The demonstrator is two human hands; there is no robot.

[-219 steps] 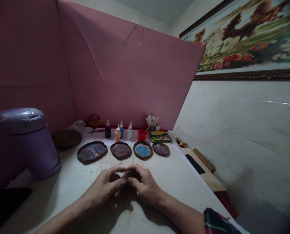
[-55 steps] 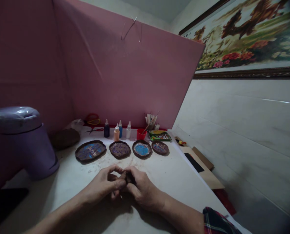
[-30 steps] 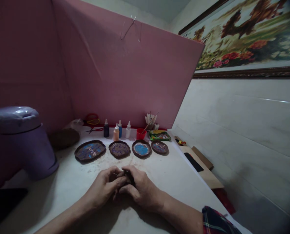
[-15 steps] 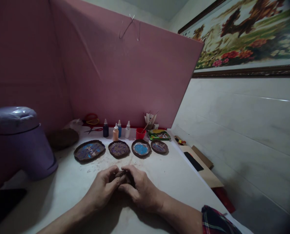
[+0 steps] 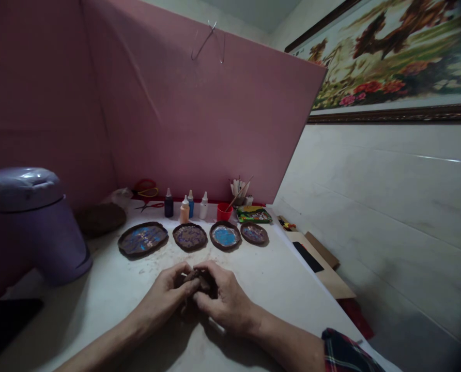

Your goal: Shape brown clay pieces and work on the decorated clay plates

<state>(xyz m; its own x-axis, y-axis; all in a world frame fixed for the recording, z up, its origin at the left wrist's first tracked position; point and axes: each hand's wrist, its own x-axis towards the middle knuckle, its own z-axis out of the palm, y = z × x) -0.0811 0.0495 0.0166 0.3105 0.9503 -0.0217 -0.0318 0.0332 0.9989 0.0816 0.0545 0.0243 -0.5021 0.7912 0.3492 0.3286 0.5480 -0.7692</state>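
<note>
My left hand (image 5: 166, 296) and my right hand (image 5: 223, 299) meet over the white table (image 5: 277, 279), fingers curled round a small dark brown lump of clay (image 5: 196, 279) pinched between them. Most of the lump is hidden by my fingers. Beyond my hands lies a row of several painted brown clay dishes: a large one with blue streaks (image 5: 142, 239), a purple-speckled one (image 5: 190, 236), one with a blue centre (image 5: 225, 235) and a small one (image 5: 254, 233).
A purple lidded bin (image 5: 32, 222) stands at the left. Small paint bottles (image 5: 185, 206), a red cup of brushes (image 5: 225, 211), red scissors (image 5: 150, 205), a green packet (image 5: 254, 214) and a big clay mound (image 5: 98, 218) line the pink partition. Cardboard pieces (image 5: 323, 268) lie at the right.
My fingers have kept working the clay lump in place, shifting their grip slightly. The view has drifted a little; nothing else on the table has moved.
</note>
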